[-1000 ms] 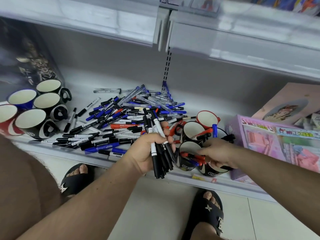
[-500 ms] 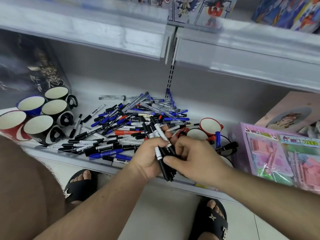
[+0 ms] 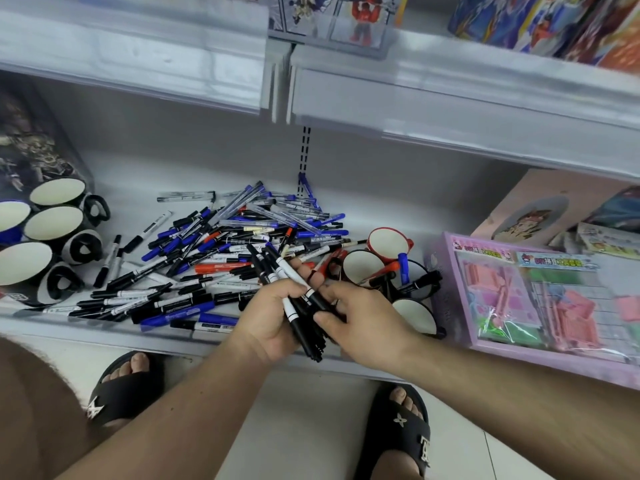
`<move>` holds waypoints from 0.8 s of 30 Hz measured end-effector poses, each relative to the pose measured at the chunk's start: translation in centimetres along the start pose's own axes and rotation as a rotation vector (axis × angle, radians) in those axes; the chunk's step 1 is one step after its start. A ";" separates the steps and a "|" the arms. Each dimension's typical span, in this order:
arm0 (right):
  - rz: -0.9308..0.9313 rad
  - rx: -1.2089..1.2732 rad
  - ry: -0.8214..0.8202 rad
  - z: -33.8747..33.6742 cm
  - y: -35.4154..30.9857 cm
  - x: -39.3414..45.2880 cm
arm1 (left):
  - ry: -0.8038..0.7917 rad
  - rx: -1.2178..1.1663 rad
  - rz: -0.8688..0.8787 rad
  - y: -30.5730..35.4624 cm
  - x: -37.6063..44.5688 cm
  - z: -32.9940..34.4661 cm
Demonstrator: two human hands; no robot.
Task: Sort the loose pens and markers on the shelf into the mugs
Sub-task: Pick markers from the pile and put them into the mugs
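Early stage: most pens/markers lie in the pile (image 3: 221, 258) on shelf (image 3: 114, 336); few in mugs (image 3: 391, 271) right of pile; left hand (image 3: 277, 317) fingers curled round black marker bundle (image 3: 298, 306), right hand (image 3: 363, 320) pinching it; left-side mugs (image 3: 45, 237) look empty.

I see my left hand (image 3: 277, 320) gripping a bundle of black markers (image 3: 298, 306) above the front edge of the shelf (image 3: 114, 188), tips fanned up and away from me. My right hand (image 3: 363, 320) meets the bundle from the right, thumb and fingers closing on it; which single marker it pinches I cannot tell. Behind lies the loose pile of pens and markers (image 3: 228, 251), black, blue and red. To the right stand the mugs (image 3: 388, 244), the dark ones with a few red, blue and black markers standing in them. A second group of mugs (image 3: 52, 226) sits at far left. A pink toy box (image 3: 533, 289) lies beside the right mugs.
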State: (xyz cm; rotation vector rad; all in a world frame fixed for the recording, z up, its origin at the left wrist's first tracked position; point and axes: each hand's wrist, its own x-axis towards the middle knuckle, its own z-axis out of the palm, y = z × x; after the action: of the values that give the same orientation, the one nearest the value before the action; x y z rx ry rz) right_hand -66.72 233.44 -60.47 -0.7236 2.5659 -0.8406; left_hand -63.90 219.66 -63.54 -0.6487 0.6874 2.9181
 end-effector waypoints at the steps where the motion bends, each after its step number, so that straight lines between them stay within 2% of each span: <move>1: 0.028 0.016 -0.010 0.0 0.4 0.0 | 0.004 -0.004 -0.003 0.0 0.1 0.1; 3: 0.100 0.125 -0.044 -0.2 0.8 0.1 | 0.028 -0.011 -0.003 -0.1 0.3 0.1; 7: 0.265 0.497 -0.088 -0.6 0.7 0.0 | 0.044 0.015 0.007 -0.2 0.5 0.3; 10: 0.390 0.662 -0.117 -0.9 0.8 -0.1 | 0.025 0.061 0.008 0.0 0.4 0.5; 12: 0.403 0.682 -0.132 -1.0 0.8 0.0 | 0.003 0.110 0.003 0.1 0.2 0.5; 17: 0.260 0.459 -0.151 -1.8 0.6 -0.1 | -0.009 0.284 0.014 0.8 -0.4 0.7; 24: 0.405 0.873 -0.341 -5.2 3.2 0.2 | -0.018 0.238 0.017 0.7 -0.5 0.7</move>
State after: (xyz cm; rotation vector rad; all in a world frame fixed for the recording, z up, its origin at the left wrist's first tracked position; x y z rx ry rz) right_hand -70.46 237.89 -58.50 -0.0580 1.6888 -1.3803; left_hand -63.85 219.30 -62.50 -0.5915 1.0222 2.7900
